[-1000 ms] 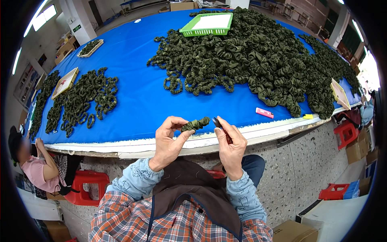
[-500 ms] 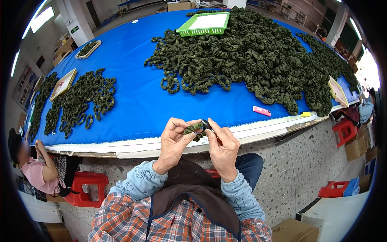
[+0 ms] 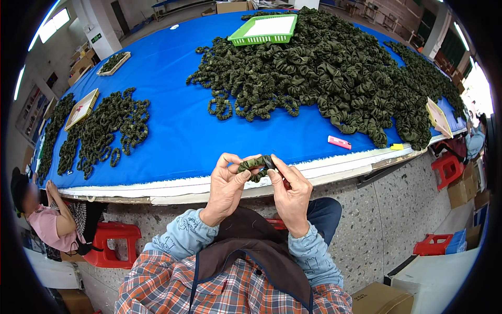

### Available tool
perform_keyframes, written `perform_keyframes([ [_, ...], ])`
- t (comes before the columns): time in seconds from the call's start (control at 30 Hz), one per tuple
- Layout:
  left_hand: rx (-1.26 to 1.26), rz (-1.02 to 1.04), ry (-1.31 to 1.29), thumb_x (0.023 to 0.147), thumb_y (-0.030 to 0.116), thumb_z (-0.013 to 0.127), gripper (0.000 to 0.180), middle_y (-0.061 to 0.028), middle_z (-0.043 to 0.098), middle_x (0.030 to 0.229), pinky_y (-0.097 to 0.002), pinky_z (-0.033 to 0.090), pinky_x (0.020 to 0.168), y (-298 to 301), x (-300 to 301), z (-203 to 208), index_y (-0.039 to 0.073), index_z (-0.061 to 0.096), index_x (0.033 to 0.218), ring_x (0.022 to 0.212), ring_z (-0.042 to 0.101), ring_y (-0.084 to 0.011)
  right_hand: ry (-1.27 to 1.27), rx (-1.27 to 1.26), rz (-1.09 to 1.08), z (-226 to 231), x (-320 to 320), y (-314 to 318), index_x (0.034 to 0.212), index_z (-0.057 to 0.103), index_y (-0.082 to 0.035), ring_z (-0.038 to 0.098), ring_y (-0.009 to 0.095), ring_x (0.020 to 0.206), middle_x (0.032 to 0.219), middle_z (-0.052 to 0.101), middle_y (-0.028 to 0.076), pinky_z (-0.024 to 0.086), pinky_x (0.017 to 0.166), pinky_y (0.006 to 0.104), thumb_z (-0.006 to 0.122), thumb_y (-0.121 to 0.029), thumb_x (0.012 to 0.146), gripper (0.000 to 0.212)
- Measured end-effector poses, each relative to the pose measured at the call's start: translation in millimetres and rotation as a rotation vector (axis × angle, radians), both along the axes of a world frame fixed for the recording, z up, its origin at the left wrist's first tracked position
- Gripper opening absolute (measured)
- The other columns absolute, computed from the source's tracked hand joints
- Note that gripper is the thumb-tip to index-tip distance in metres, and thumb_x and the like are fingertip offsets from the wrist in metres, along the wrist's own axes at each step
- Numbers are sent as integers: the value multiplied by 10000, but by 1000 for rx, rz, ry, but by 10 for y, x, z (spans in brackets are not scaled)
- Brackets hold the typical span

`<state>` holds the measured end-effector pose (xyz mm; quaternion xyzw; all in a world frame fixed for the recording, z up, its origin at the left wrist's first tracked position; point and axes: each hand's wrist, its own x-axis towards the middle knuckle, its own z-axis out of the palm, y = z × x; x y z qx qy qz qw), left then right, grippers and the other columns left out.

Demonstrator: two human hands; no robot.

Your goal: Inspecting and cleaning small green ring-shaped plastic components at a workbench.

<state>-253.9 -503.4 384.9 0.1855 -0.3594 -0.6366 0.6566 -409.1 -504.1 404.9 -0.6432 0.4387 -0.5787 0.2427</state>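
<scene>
A dark green gathered fabric scrunchie (image 3: 251, 165) is held between my two hands, above the table's near edge. My left hand (image 3: 225, 186) is closed on its left side, with thumb and fingers pinching the ring. My right hand (image 3: 293, 196) pinches the right side, where the fabric looks darker and smoother. A small red bit shows by the right palm; what it is I cannot make out. Beyond my hands, a large pile of green scrunchies (image 3: 334, 78) covers the far right of the table.
A green basket (image 3: 261, 38) rests on the pile's far side. On the blue cloth (image 3: 172, 136) lie a pink lighter-shaped object (image 3: 339, 142) and a yellow piece (image 3: 396, 147). More scrunchies (image 3: 107, 125) and a shallow tray (image 3: 82, 109) lie left, near a seated person (image 3: 52, 225).
My right fingers have shifted slightly at the scrunchie's right side, and a dark pointed shape between them no longer shows. My left hand keeps its pinch.
</scene>
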Motion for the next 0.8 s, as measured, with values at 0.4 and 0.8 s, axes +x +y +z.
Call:
perform_keyframes([
  [0.4,-22,-15,-14,883,-49,648,315,-236,589,1254,-341,498,978,-36,-1,-57,81,442,1083,1078,630,-260,10,-5,-9,-80,-51,-33,1133,703,-17,381,80,548,676,523,0,327,482,233,709,-17,849,284],
  [0.8,-228,27,-464,852,-24,691,292,-164,613,1175,-368,470,948,-109,171,55,83,501,1046,1105,584,-256,-609,455,573,-160,-275,-231,1117,695,-35,577,84,712,929,688,44,451,631,196,687,65,827,307],
])
